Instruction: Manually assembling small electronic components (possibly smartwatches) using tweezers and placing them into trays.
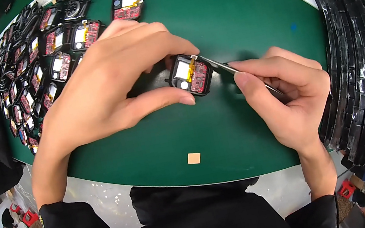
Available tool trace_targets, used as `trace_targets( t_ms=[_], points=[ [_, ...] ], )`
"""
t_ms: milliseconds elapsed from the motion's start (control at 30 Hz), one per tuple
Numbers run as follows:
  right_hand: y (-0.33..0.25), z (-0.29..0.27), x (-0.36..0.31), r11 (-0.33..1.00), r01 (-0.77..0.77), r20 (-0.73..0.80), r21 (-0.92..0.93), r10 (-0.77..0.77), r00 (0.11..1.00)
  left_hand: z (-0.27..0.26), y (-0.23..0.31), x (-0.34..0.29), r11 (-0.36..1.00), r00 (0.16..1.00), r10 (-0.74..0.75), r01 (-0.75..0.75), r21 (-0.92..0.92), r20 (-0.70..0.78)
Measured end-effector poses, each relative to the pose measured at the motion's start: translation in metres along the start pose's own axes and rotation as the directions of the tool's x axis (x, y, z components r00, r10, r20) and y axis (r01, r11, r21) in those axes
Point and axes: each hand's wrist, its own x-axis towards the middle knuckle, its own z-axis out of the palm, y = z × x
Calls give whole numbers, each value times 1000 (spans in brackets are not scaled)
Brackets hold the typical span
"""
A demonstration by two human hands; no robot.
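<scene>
Between the thumb and fingers of my left hand sits an opened smartwatch case. Its inside faces up, showing a red circuit board, a silver battery, a yellow flex cable and a round white part. My right hand grips a pair of metal tweezers like a pen. The tweezer tips meet the upper right corner of the case, close to a small white connector at the end of the yellow cable. Whether the tips pinch anything is too small to tell.
Many similar opened watch cases crowd the left of the green table; one case lies beyond my left hand. Stacked black trays stand at the right edge. A small beige square lies near the front. Other people sit nearby.
</scene>
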Motion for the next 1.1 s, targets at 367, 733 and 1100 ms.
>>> trace_targets(
  t_ms=[367,733,1100],
  points=[
    [-2,6,2,973,152,6,-173,-153,988,4,-7,1,998,998,53,-53,-14,-17],
    [-3,6,-1,942,213,-25,-260,-227,974,1,-2,1,998,998,-58,57,-37,-7],
    [3,17,-2,859,328,-80,-393,-388,918,0,-4,3,999,1000,-18,18,-31,6]
  ],
)
